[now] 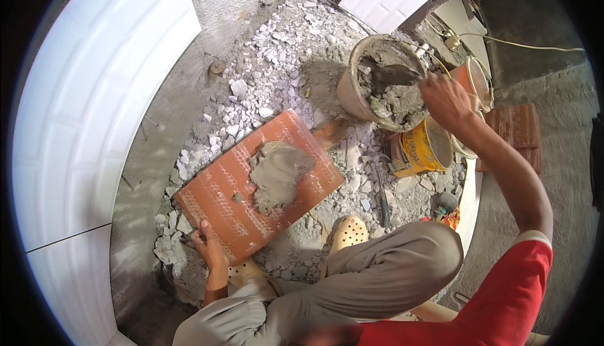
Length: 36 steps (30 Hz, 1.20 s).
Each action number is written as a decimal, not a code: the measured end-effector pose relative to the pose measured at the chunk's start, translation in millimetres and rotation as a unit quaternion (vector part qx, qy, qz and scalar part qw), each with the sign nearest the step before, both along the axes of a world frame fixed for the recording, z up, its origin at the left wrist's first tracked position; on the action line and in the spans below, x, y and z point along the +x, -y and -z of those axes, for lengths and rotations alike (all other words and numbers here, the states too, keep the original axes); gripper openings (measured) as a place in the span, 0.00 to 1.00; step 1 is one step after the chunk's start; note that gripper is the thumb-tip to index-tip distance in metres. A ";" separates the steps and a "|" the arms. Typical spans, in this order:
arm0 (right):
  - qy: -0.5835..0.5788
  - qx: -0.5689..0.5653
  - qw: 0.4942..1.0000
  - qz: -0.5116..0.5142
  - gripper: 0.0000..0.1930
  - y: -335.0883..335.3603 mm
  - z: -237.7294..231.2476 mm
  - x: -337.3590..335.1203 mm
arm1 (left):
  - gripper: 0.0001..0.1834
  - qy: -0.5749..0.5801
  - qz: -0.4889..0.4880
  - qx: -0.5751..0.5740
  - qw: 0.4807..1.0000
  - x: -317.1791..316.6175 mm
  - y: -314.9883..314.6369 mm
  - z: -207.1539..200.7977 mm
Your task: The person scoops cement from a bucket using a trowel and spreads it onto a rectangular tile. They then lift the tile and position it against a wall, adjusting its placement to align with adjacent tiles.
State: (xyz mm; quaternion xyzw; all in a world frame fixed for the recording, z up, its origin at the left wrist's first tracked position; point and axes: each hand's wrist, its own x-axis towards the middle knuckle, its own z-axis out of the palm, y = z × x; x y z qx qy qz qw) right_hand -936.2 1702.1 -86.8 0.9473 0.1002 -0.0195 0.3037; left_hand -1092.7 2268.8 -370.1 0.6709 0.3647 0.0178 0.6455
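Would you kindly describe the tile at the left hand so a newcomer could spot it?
From the white tiled wall at the picture's left, go right to the rubble. There the left hand holds the edge of a rectangular brick-red tile. Unlike the reddish tiles at far right, it bears a big grey mortar patch.

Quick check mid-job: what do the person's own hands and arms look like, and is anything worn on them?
Both the left hand and right hand are without gloves. The right arm has a short red sleeve with a pale band at its edge, the forearm bare. No sleeve shows on the visible part of the left arm.
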 end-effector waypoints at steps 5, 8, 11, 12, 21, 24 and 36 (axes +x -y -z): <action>-0.035 0.016 0.977 0.212 0.08 -12.6 -7.8 -17.3 | 0.29 0.001 0.002 -0.001 1.000 -4.4 -1.1 1.5; -0.154 0.080 0.941 0.290 0.12 -6.7 23.2 -5.0 | 0.29 -0.005 -0.006 -0.006 1.000 -1.2 -0.8 6.4; -0.133 0.178 0.943 0.249 0.14 4.7 50.3 -1.1 | 0.29 -0.008 -0.008 0.009 1.000 -1.8 -1.4 6.4; -0.122 0.204 0.939 0.247 0.14 7.4 57.1 -1.4 | 0.29 -0.012 -0.005 0.015 1.000 -2.6 -1.2 5.6; -0.134 0.408 0.901 0.060 0.25 11.6 76.2 -6.0 | 0.30 0.008 -0.006 -0.005 1.000 -1.1 -0.9 7.2; -0.131 0.455 0.878 0.072 0.24 10.6 82.7 -9.5 | 0.30 0.006 -0.003 0.005 1.000 -1.9 -3.7 9.6; -0.196 0.627 0.712 0.250 0.20 21.5 85.6 -0.7 | 0.27 0.022 0.006 -0.025 0.999 -3.6 -2.9 1.6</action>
